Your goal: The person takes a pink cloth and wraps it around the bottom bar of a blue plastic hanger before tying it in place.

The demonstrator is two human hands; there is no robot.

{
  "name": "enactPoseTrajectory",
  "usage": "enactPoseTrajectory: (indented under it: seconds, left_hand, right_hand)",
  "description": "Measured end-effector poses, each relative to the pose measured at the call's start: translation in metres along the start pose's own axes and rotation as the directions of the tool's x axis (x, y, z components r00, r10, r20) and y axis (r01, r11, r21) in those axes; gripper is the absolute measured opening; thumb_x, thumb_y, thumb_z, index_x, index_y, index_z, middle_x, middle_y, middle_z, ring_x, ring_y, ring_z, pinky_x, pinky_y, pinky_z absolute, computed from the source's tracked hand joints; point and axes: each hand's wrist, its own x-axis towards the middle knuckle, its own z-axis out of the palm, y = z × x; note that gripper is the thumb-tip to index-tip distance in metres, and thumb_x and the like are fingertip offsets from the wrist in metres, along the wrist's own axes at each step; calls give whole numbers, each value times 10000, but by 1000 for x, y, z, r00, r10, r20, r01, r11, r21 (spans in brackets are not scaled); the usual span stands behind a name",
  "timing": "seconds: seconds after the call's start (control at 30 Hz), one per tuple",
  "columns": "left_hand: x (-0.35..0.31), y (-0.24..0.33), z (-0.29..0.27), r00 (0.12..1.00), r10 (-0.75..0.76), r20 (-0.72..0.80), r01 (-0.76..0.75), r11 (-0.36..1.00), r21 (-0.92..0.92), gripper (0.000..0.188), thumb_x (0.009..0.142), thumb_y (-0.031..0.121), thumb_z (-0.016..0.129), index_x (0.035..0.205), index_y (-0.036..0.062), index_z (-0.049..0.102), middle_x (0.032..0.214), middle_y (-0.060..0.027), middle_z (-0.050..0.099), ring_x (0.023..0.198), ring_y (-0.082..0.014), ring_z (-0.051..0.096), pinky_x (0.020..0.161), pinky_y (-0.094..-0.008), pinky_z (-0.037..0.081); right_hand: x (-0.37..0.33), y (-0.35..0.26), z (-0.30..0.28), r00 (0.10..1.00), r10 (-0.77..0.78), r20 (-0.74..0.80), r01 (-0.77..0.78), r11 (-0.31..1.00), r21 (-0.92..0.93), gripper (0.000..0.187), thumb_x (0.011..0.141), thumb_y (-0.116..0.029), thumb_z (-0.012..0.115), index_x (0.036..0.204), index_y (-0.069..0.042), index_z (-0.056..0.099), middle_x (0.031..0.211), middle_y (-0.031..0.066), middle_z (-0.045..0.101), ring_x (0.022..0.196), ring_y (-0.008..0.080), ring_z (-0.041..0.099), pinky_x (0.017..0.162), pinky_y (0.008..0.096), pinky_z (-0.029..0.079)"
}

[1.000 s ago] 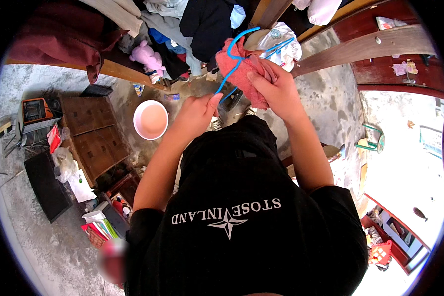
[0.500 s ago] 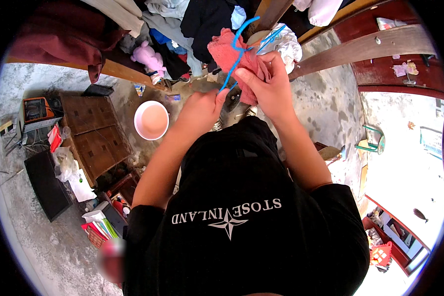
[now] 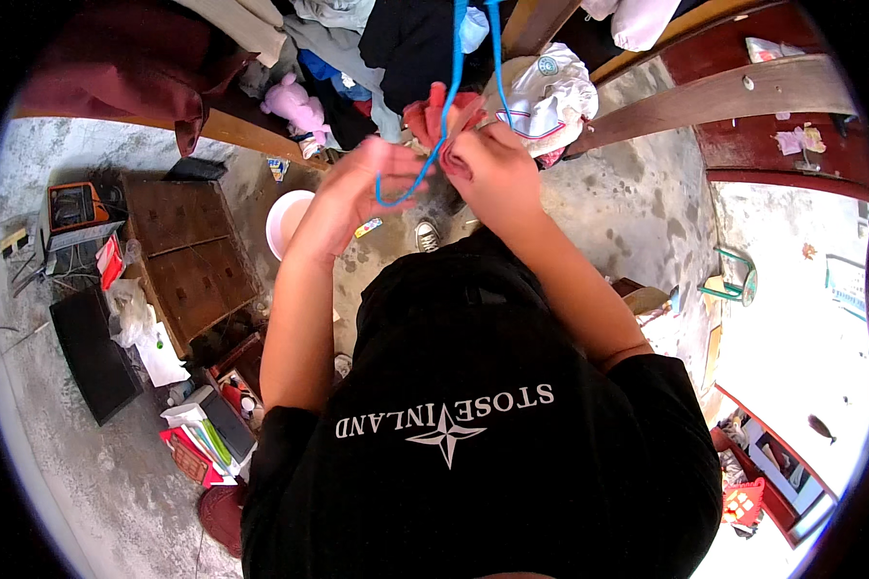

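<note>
A thin blue clothes hanger (image 3: 458, 58) hangs between my hands, partly smeared by motion. Its two long sides run up past the top edge, and a curved end dips beside the fingers of my left hand (image 3: 365, 179). Those fingers are stretched out and apart, gripping nothing that I can see. My right hand (image 3: 500, 179) is closed around a pinkish-red cloth (image 3: 429, 118), which bunches up above the fist. Whether the right fingers also hold the hanger is hidden.
A pink-white basin (image 3: 280, 220) stands on the floor, partly behind my left forearm. Ahead are heaped clothes (image 3: 406, 43), a pink plush toy (image 3: 294, 104) and a white cap (image 3: 547, 96) by wooden beams (image 3: 705, 101). A brown cabinet (image 3: 183, 256) stands at the left.
My left hand has let go of the hanger and its fingers have opened, moving left. The hanger has turned, and the cloth is now bunched in my right hand, which has shifted slightly left.
</note>
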Motion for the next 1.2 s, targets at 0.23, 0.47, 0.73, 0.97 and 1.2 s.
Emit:
enactPoseTrajectory:
  seconds: [0.23,0.47,0.73,0.97,1.2]
  left_hand:
    - [16,-30,15,971,18,-238,67,936,345,153,984,139,684,1017,7,613,833,-75,709,647,-108,600,506,-257,448]
    - [14,-47,15,962,3,-273,96,933,347,195,971,178,710,898,0,739,705,-43,676,549,-60,539,488,-228,417]
    - [-16,-35,4,943,157,-294,-61,948,312,200,979,151,695,914,-33,739,688,-27,628,543,-86,539,476,-241,393]
    - [-22,-43,8,946,91,-311,11,951,310,202,981,163,692,906,-18,740,676,-18,635,544,-89,544,486,-252,407]
    - [0,-63,6,958,135,-252,-46,944,328,225,1005,159,665,913,-41,707,691,-27,609,535,-93,515,482,-249,391]
  right_hand:
    - [-7,-6,4,972,-184,147,195,978,-67,183,747,-160,718,848,-132,568,901,-2,691,861,213,595,724,343,534]
    - [-17,-9,-1,988,-81,128,75,996,49,281,760,-139,737,1009,-109,611,940,51,674,944,274,603,797,385,533]
    - [-35,20,-37,953,59,297,-93,991,99,411,752,-72,762,1144,-57,641,1184,112,584,1066,347,577,897,438,525]
    - [-53,14,-33,932,126,340,-177,976,123,394,754,-43,756,1139,-25,674,1141,132,578,1058,365,593,905,440,520]
    - [-24,-10,-22,957,44,288,-151,921,360,381,783,-34,724,1158,-26,659,1177,160,582,1080,382,588,939,452,502]
